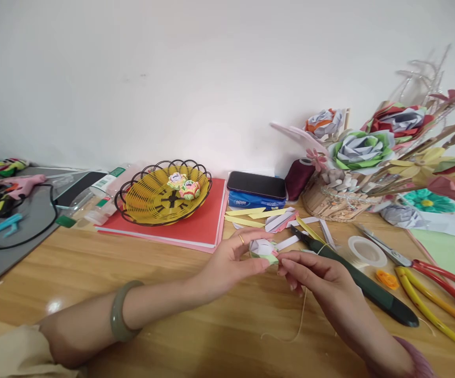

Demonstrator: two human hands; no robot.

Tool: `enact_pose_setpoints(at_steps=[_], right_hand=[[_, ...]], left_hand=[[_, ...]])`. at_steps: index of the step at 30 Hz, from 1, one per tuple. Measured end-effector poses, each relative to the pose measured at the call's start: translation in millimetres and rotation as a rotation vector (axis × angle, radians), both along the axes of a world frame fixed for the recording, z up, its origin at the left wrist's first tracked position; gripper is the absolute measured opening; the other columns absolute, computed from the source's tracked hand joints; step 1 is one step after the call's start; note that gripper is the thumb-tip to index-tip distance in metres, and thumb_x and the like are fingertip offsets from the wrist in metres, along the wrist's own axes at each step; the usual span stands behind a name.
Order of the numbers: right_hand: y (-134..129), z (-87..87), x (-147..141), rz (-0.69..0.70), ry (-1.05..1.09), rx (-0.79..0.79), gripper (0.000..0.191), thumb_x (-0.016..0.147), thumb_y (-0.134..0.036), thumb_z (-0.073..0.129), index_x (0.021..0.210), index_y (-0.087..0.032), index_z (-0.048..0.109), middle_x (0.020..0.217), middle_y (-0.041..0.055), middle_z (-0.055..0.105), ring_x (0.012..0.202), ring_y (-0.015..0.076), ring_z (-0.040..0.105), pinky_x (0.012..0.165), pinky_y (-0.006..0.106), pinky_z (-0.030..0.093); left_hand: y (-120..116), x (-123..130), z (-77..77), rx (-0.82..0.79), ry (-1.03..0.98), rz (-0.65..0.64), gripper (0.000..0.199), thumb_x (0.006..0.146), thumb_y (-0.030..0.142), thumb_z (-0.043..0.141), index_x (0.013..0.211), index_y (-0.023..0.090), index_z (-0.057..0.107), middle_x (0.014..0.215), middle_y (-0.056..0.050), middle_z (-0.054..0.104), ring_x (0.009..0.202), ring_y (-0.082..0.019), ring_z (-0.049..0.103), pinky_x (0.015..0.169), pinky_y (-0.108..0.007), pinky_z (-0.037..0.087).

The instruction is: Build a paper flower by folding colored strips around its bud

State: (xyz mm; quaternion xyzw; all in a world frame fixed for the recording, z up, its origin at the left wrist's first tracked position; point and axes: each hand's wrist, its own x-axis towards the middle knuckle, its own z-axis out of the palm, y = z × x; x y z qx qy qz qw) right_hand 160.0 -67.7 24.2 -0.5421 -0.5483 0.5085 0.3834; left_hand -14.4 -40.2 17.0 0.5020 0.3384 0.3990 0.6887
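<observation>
My left hand (237, 257) is closed around a small folded-paper flower (262, 248), white in the middle with green at its edge. My right hand (321, 278) has its thumb and fingertips pinched together at the flower's right edge. From beneath those fingers a thin tan thread (303, 315) trails down and curls on the wooden table (196, 336). Part of the thread also crosses the right index finger. The fingers hide where the thread meets the flower. Just behind the hands lie yellow paper strips (246, 221) and white ones.
A yellow basket (148, 202) holding two paper flowers rests on red paper (211, 210). Scissors (388, 252), a tape roll (367, 251), a dark green-handled tool (380, 296) and yellow-handled pliers (427, 304) lie right. Behind stand a phone (256, 185) and flower pot (337, 202). Glue gun (17, 189) left.
</observation>
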Motion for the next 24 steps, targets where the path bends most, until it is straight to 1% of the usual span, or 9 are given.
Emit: enact_pose_setpoints(at_steps=[6, 8, 11, 13, 14, 16, 18, 20, 24], right_hand=[[0.1, 1.9, -5.7, -0.018, -0.108, 0.022, 0.025, 0.071, -0.041, 0.061, 0.070, -0.017, 0.067, 0.056, -0.0007, 0.057, 0.045, 0.0100, 0.047, 0.042, 0.021, 0.041], [-3.2, 0.1, -8.3, -0.025, -0.225, 0.113, 0.021, 0.074, -0.037, 0.058, 0.067, -0.018, 0.064, 0.056, -0.0006, 0.058, 0.047, 0.0109, 0.049, 0.043, 0.022, 0.041], [-9.8, -3.7, -11.2, -0.068, -0.450, 0.369, 0.014, 0.075, -0.028, 0.055, 0.067, -0.019, 0.062, 0.057, 0.0000, 0.059, 0.049, 0.0127, 0.052, 0.048, 0.024, 0.043], [-12.0, -4.3, -11.6, -0.093, -0.515, 0.507, 0.012, 0.075, -0.025, 0.054, 0.069, -0.019, 0.062, 0.059, 0.0003, 0.059, 0.050, 0.0128, 0.053, 0.050, 0.025, 0.043], [-11.7, -3.6, -11.1, -0.079, -0.492, 0.510, 0.013, 0.076, -0.026, 0.054, 0.070, -0.019, 0.062, 0.060, 0.0005, 0.059, 0.051, 0.0127, 0.053, 0.050, 0.024, 0.043], [-8.5, -1.3, -8.7, -0.015, -0.363, 0.357, 0.018, 0.079, -0.030, 0.051, 0.072, -0.019, 0.064, 0.064, 0.0018, 0.062, 0.056, 0.0137, 0.055, 0.052, 0.024, 0.045], [-3.2, 0.6, -5.2, 0.024, -0.191, 0.169, 0.024, 0.080, -0.036, 0.051, 0.074, -0.017, 0.065, 0.058, 0.0009, 0.059, 0.051, 0.0128, 0.052, 0.047, 0.024, 0.044], [2.0, 0.8, -2.1, 0.043, -0.013, 0.028, 0.029, 0.078, -0.041, 0.053, 0.071, -0.016, 0.065, 0.063, 0.0028, 0.061, 0.051, 0.0118, 0.052, 0.046, 0.023, 0.043], [7.2, -2.5, 0.2, 0.036, 0.139, -0.129, 0.028, 0.069, -0.042, 0.065, 0.076, -0.015, 0.067, 0.065, 0.0020, 0.060, 0.051, 0.0096, 0.050, 0.045, 0.021, 0.043]], left_hand=[[-0.4, -0.1, -5.9, 0.157, 0.053, -0.010, 0.038, 0.069, 0.020, 0.066, 0.106, 0.023, 0.060, 0.121, -0.006, 0.046, 0.119, -0.021, 0.041, 0.102, -0.036, 0.030], [-2.8, 1.4, -7.7, 0.211, 0.092, 0.006, 0.036, 0.070, 0.018, 0.065, 0.105, 0.023, 0.060, 0.120, -0.006, 0.046, 0.119, -0.021, 0.041, 0.103, -0.036, 0.030], [-7.7, 4.4, -8.8, 0.237, 0.154, 0.071, 0.033, 0.069, 0.016, 0.064, 0.101, 0.021, 0.060, 0.115, -0.007, 0.049, 0.114, -0.020, 0.044, 0.101, -0.035, 0.031], [-10.3, 5.7, -8.7, 0.242, 0.178, 0.108, 0.032, 0.069, 0.015, 0.064, 0.099, 0.021, 0.059, 0.110, -0.006, 0.051, 0.109, -0.019, 0.047, 0.099, -0.034, 0.033], [-11.2, 5.9, -8.5, 0.242, 0.186, 0.116, 0.031, 0.069, 0.016, 0.064, 0.099, 0.020, 0.059, 0.109, -0.006, 0.052, 0.108, -0.019, 0.047, 0.098, -0.034, 0.034], [-11.9, 5.4, -8.2, 0.228, 0.186, 0.115, 0.032, 0.070, 0.018, 0.064, 0.101, 0.020, 0.058, 0.111, -0.007, 0.052, 0.107, -0.019, 0.047, 0.097, -0.034, 0.035], [-11.7, 4.2, -7.7, 0.198, 0.168, 0.112, 0.033, 0.071, 0.020, 0.063, 0.103, 0.020, 0.057, 0.113, -0.007, 0.052, 0.108, -0.020, 0.048, 0.095, -0.034, 0.036], [-11.2, 3.2, -7.2, 0.160, 0.146, 0.113, 0.033, 0.071, 0.021, 0.063, 0.103, 0.021, 0.056, 0.113, -0.007, 0.052, 0.108, -0.020, 0.048, 0.094, -0.035, 0.038], [-11.0, 2.8, -6.9, 0.124, 0.141, 0.105, 0.032, 0.070, 0.022, 0.064, 0.101, 0.021, 0.056, 0.113, -0.006, 0.052, 0.108, -0.021, 0.048, 0.091, -0.035, 0.040]])
